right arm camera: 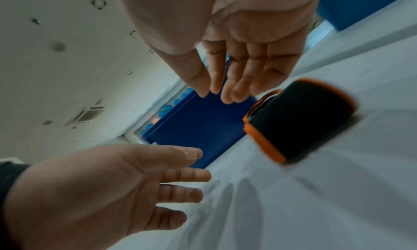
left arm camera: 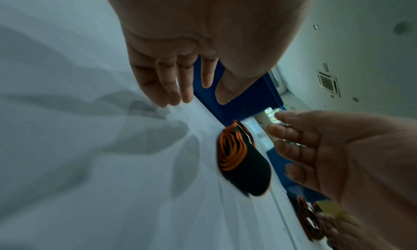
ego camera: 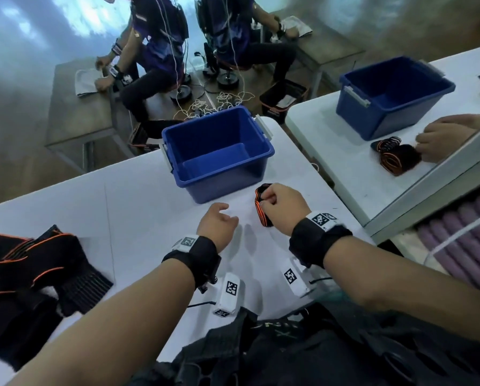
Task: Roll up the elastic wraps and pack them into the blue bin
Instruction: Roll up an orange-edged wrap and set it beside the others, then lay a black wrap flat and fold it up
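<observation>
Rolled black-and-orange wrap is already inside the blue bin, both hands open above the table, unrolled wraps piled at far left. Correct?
Not quite. The rolled wrap is not in the blue bin; it lies on the white table just outside the bin's near right corner, and the head view shows the bin empty. The rest holds: left hand and right hand are open, and the unrolled wraps lie at far left.

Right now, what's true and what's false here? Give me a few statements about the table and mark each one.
1. The bin is empty. True.
2. The rolled wrap lies inside the bin. False: it lies on the table, beside the bin.
3. The left hand grips a wrap. False: its fingers are relaxed and hold nothing.
4. Unrolled wraps lie in a pile at the table's left. True.
</observation>
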{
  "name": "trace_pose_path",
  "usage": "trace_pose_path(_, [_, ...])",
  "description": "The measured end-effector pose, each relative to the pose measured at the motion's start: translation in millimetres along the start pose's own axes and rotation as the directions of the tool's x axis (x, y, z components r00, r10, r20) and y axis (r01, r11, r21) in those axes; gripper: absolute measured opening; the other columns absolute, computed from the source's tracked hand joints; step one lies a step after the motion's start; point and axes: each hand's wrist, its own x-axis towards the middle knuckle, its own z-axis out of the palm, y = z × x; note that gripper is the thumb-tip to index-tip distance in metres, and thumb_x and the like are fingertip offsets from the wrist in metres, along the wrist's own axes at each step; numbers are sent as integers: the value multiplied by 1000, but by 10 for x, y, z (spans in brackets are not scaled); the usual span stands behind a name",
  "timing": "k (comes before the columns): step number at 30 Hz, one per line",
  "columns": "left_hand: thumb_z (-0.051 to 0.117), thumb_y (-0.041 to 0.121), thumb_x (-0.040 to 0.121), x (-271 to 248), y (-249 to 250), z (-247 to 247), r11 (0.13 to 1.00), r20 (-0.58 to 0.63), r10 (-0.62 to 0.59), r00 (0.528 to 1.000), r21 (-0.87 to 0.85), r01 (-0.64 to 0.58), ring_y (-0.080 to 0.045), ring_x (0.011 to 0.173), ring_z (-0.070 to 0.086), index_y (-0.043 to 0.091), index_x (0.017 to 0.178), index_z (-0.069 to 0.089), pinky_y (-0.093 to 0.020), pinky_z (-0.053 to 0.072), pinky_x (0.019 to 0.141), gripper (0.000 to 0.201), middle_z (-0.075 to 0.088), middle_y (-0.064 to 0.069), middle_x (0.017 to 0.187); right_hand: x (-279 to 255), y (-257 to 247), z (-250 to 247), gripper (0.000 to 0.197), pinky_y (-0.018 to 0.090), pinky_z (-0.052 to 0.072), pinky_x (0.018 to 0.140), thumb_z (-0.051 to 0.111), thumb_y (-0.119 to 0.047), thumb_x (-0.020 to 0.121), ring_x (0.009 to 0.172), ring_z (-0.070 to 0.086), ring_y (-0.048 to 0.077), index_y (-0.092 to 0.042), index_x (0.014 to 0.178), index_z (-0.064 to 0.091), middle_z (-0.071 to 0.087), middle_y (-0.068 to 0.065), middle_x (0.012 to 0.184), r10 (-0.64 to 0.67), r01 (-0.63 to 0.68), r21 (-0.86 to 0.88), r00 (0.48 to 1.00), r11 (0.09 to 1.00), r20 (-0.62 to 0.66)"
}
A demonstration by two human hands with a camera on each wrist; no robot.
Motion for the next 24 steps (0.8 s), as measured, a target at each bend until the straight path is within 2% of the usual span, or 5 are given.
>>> trace_pose_path(6, [62, 28, 91, -249, -528, -726, 998, -212, -70, 975, -22, 67, -21, 94, 67, 25, 125, 56, -35, 53, 90, 34, 67, 3, 101, -70, -558, 818, 10, 25, 43, 79, 64, -25, 89, 90, 60, 16, -21, 98, 65, 63, -5, 92, -116, 152, -94, 943, 984, 311])
trace_pose_path(12, [62, 23, 90, -715, -1243, -1528, 993, -440, -122, 890, -43, 114, -17, 95, 64, 25, 117, 62, -32, 50, 90, 27, 66, 4, 103, -282, -1065, 1641, 4, 25, 43, 78, 63, -24, 86, 92, 60, 17, -23, 89, 65, 65, -5, 94, -220, 357, -162, 813, 920, 539])
trace_pose_path(16, [64, 16, 85, -1061, -1816, -1907, 974, -562, -43, 826, 160, 159, -22, 101, 60, 26, 115, 69, -36, 50, 95, 32, 58, 0, 113, -459, -1368, 2057, 7, 24, 40, 75, 60, -22, 89, 90, 57, 15, -20, 92, 66, 62, -7, 92, -281, 467, -147, 723, 872, 631])
trace_pose_path(20, [59, 18, 91, -1277, -2085, -1962, 890, -460, -45, 887, 385, 245, -28, 130, 44, 36, 134, 60, -45, 46, 105, 47, 38, -1, 149, -590, -1595, 2328, 10, 24, 39, 74, 60, -22, 90, 90, 58, 15, -17, 93, 68, 62, -7, 92, -331, 537, -128, 671, 834, 663])
trace_pose_path(24, [60, 28, 92, -1350, -2064, -1959, 791, -387, -1, 922, 564, 238, -27, 129, 44, 38, 143, 48, -45, 44, 103, 53, 41, 1, 148, -644, -1713, 2487, 5, 25, 42, 75, 62, -20, 88, 89, 59, 14, -19, 89, 67, 64, -7, 91, -332, 546, -130, 663, 827, 671])
